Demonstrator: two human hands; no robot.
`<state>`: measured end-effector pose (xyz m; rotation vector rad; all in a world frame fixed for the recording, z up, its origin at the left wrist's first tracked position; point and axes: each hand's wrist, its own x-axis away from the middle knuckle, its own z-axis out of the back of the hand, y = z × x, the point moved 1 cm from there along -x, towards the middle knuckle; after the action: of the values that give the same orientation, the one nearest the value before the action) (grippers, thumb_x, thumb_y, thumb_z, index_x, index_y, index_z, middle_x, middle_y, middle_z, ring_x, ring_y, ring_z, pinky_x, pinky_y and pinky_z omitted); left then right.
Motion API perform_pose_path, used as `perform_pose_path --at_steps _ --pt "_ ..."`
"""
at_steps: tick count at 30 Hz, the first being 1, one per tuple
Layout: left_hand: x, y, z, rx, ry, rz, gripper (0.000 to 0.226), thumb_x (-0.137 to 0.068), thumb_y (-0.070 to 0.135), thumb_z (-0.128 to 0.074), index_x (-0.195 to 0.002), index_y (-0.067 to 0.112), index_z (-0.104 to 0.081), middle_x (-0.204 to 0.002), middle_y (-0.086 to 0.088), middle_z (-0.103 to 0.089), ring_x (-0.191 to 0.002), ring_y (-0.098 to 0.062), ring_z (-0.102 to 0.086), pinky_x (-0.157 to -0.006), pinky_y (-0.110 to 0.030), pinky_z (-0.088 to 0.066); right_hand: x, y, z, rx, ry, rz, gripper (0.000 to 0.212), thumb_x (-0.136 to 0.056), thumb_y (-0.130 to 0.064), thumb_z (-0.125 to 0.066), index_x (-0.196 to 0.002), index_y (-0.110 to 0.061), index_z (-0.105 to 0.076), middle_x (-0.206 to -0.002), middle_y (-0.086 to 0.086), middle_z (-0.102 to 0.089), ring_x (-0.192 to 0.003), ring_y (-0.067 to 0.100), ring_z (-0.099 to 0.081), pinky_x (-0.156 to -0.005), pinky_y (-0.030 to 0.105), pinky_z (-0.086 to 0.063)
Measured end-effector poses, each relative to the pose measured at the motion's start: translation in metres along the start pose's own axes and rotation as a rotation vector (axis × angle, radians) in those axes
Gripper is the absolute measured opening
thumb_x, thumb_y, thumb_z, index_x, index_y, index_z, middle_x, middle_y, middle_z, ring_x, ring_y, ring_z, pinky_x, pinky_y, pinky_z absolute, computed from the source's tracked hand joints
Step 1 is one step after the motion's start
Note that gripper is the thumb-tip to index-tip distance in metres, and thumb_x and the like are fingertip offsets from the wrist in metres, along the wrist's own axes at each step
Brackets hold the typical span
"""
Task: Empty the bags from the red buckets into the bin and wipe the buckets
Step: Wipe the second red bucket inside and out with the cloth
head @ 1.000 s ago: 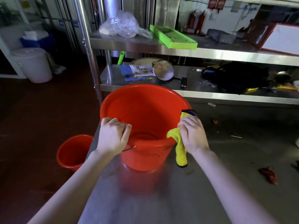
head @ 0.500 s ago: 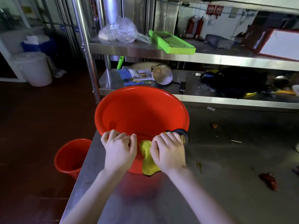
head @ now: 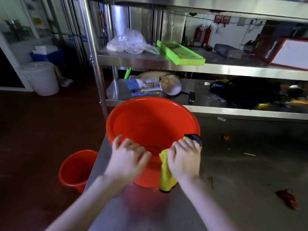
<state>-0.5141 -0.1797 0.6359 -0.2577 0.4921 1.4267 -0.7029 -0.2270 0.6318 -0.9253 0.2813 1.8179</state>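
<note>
Where the steel worktop [head: 233, 172] nears its left edge, the large red bucket [head: 150, 120] stands mouth up, showing only bare red wall and base inside. The left hand [head: 126, 157] hooks its fingers over the near rim and grips it. The right hand [head: 184, 157] curls its fingers round a yellow cloth [head: 166, 178] draped over the same rim, so that part of the cloth hangs down the outer wall to the worktop. A dark edge of the cloth peeks out beyond the right hand's fingers. A smaller red bucket [head: 76, 167] stands on the floor just left of the worktop; only its red inner wall shows, and the worktop's edge hides its right side. Farther back on the floor stands a white lidded tub [head: 40, 77], its contents unseen. On the shelf [head: 133, 61] behind lies a crumpled clear plastic bag [head: 128, 41]; what it holds is hard to make out. Both hands are blurred, and how far their fingertips reach inside the rim cannot be told.
</note>
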Motion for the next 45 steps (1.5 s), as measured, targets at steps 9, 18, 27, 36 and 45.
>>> perform_pose_path --at_steps 9,18,27,36,45 --pt "0.007 0.002 0.002 0.273 0.177 0.046 0.043 -0.094 0.029 -0.040 -0.052 0.022 -0.035 -0.050 0.012 -0.036 -0.060 -0.012 -0.038 -0.079 -0.037 -0.037 0.014 0.010 0.014 -0.069 -0.048 0.389 0.036 -0.094 -0.027 -0.040 -0.065 -0.014 -0.058 -0.062 0.001 -0.052 -0.059 0.026 -0.050 -0.060 0.038 -0.041" --pt "-0.015 -0.041 -0.002 0.341 0.092 0.047 0.034 -0.081 0.023 -0.043 -0.049 0.019 -0.031 -0.047 0.006 -0.032 -0.061 -0.015 -0.038 -0.082 -0.034 -0.036 -0.042 0.085 0.014 -0.134 -0.294 0.259 0.042 -0.093 -0.025 -0.033 -0.074 -0.008 -0.066 -0.080 0.001 -0.065 -0.082 0.024 -0.058 -0.088 0.035 -0.041" --pt "-0.038 -0.024 0.004 0.065 -0.069 0.074 0.033 -0.089 0.025 -0.035 -0.058 0.017 -0.044 -0.058 -0.002 -0.056 -0.069 -0.032 -0.054 -0.095 -0.045 -0.039 0.015 -0.056 0.006 0.092 -0.111 0.001 0.031 -0.087 -0.027 -0.051 -0.060 -0.018 -0.061 -0.060 0.002 -0.058 -0.063 0.029 -0.055 -0.064 0.040 -0.041" --pt "0.013 0.000 0.001 0.320 0.231 0.105 0.046 -0.095 0.024 -0.039 -0.050 0.020 -0.033 -0.046 0.009 -0.033 -0.050 -0.013 -0.036 -0.076 -0.035 -0.038 0.001 -0.018 0.020 -0.069 -0.118 0.373 0.034 -0.088 -0.024 -0.052 -0.055 -0.015 -0.055 -0.050 0.000 -0.051 -0.048 0.024 -0.049 -0.050 0.035 -0.039" --pt "-0.011 -0.040 0.004 0.332 0.128 0.032 0.041 -0.087 0.024 -0.042 -0.050 0.015 -0.027 -0.045 0.002 -0.028 -0.049 -0.015 -0.030 -0.071 -0.032 -0.034 -0.037 0.086 0.020 -0.169 -0.294 0.266 0.043 -0.095 -0.025 -0.034 -0.082 -0.005 -0.069 -0.089 0.004 -0.068 -0.091 0.025 -0.062 -0.091 0.037 -0.045"
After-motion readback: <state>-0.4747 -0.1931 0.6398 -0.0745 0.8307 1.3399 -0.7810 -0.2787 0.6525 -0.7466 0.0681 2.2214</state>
